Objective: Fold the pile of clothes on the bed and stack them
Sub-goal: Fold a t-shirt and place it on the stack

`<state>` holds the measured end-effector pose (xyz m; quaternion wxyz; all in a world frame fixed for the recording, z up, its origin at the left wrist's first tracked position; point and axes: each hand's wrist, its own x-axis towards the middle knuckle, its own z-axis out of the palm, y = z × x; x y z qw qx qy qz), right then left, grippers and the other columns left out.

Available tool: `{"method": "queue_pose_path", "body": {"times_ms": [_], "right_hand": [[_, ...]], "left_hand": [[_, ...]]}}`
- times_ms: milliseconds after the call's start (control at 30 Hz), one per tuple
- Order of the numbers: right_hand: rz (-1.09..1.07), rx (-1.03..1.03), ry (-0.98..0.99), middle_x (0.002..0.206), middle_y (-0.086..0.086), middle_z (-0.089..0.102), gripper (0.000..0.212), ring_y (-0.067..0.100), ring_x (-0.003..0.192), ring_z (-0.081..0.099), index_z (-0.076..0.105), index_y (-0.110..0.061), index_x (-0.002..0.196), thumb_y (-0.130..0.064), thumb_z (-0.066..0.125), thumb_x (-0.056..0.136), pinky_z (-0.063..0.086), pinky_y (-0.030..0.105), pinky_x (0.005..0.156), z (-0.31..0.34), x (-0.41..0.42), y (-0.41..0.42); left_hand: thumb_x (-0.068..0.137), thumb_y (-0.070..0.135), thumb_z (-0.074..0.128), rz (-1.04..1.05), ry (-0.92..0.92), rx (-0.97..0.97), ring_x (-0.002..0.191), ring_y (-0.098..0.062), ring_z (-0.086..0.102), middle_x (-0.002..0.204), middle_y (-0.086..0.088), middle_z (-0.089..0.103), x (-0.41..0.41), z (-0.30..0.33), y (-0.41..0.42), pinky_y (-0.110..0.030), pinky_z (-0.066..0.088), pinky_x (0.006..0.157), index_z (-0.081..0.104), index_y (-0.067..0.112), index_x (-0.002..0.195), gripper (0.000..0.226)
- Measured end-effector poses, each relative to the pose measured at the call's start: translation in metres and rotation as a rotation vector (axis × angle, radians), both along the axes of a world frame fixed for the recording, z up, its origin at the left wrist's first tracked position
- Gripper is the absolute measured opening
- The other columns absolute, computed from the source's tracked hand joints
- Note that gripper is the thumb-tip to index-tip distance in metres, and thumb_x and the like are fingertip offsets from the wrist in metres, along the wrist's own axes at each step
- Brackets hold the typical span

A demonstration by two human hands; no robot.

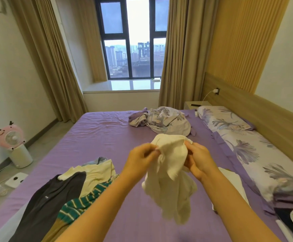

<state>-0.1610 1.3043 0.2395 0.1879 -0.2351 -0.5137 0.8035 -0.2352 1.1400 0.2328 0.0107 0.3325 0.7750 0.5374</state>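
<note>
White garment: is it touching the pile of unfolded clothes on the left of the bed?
Apart. The head view shows the white garment held up by both hands, with bare purple sheet between it and the pile.

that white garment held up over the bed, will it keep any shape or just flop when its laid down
Likely floppy: the white garment hangs in loose folds below where the left hand and right hand pinch its top edge. It probably weighs little, since fingertip pinches alone hold it up. Laid on the purple sheet it would probably crumple unless smoothed flat.
</note>
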Motion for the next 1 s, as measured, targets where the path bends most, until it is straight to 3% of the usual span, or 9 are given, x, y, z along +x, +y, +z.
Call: {"method": "queue_pose_path", "body": {"times_ms": [67,167,300,433,533,567,633,800,1000], "right_hand": [[0.018,0.143,-0.039,0.065,0.004,0.063,0.018,0.014,0.054,0.061,0.059,-0.01,0.088,-0.021,0.049,0.099,0.05,0.029,0.048,-0.001,0.005,0.004],[0.088,0.401,-0.069,0.083,0.016,0.057,0.022,0.024,0.075,0.051,0.06,-0.007,0.092,-0.026,0.051,0.097,0.045,0.04,0.068,-0.003,0.011,0.011],[0.107,0.506,-0.01,0.099,0.007,0.07,0.035,0.02,0.092,0.067,0.062,-0.016,0.104,-0.047,0.055,0.089,0.052,0.04,0.091,-0.001,0.022,0.008],[0.302,0.528,0.026,0.1,-0.002,0.072,0.051,0.013,0.094,0.068,0.052,-0.032,0.11,-0.062,0.065,0.071,0.055,0.024,0.079,-0.007,0.033,-0.009],[0.228,0.648,0.068,0.092,-0.009,0.072,0.012,0.006,0.089,0.067,0.062,-0.025,0.098,-0.031,0.066,0.087,0.054,0.02,0.072,-0.012,0.032,-0.015],[0.206,0.632,0.073,0.087,-0.008,0.071,0.003,0.008,0.087,0.066,0.064,-0.022,0.092,-0.023,0.061,0.091,0.054,0.022,0.073,-0.012,0.033,-0.013],[0.249,0.464,0.093,0.082,-0.005,0.069,0.013,0.013,0.082,0.065,0.064,-0.019,0.087,-0.02,0.054,0.095,0.053,0.026,0.072,-0.016,0.037,-0.004],[0.225,-0.032,0.144,0.087,0.01,0.07,0.023,0.02,0.073,0.068,0.064,-0.011,0.102,-0.017,0.042,0.1,0.057,0.035,0.062,-0.014,0.041,0.018],[0.253,-0.068,0.103,0.096,0.015,0.068,0.026,0.021,0.079,0.069,0.061,0.0,0.109,-0.013,0.04,0.101,0.058,0.031,0.063,-0.006,0.031,0.021]], "left_hand": [[0.095,0.015,0.057,-0.064,-0.214,0.111,0.068,-0.018,0.054,0.074,-0.005,0.062,-0.011,0.023,0.003,-0.035,0.046,0.066,0.066,0.016,0.081,0.017],[0.096,0.018,0.055,-0.086,-0.467,0.263,0.059,-0.018,0.054,0.068,-0.007,0.061,-0.024,0.058,0.011,-0.029,0.045,0.054,0.065,0.013,0.076,0.022],[0.096,0.011,0.054,-0.095,-0.61,0.345,0.053,-0.013,0.056,0.061,-0.005,0.06,-0.027,0.076,0.025,-0.024,0.05,0.051,0.061,0.007,0.075,0.022],[0.098,0.008,0.048,-0.104,-0.675,0.352,0.049,-0.013,0.058,0.053,-0.004,0.061,-0.016,0.071,0.044,-0.022,0.051,0.049,0.058,0.004,0.073,0.027],[0.099,0.01,0.048,-0.134,-0.727,0.366,0.058,-0.014,0.064,0.062,-0.004,0.068,-0.012,0.068,0.047,-0.024,0.055,0.055,0.065,0.005,0.079,0.027],[0.098,0.011,0.049,-0.137,-0.738,0.374,0.06,-0.014,0.066,0.065,-0.004,0.069,-0.013,0.067,0.045,-0.024,0.056,0.056,0.067,0.005,0.081,0.026],[0.097,0.013,0.053,-0.091,-0.724,0.369,0.056,-0.012,0.066,0.062,-0.004,0.069,-0.018,0.064,0.038,-0.023,0.055,0.051,0.067,0.006,0.078,0.025],[0.09,0.022,0.065,0.086,-0.621,0.227,0.049,-0.012,0.064,0.059,-0.005,0.069,-0.037,0.048,0.006,-0.023,0.051,0.044,0.068,0.007,0.073,0.023],[0.088,0.032,0.067,0.118,-0.51,-0.073,0.064,-0.014,0.064,0.077,-0.002,0.069,-0.039,0.022,-0.017,-0.026,0.051,0.052,0.065,0.015,0.083,0.018]]}}
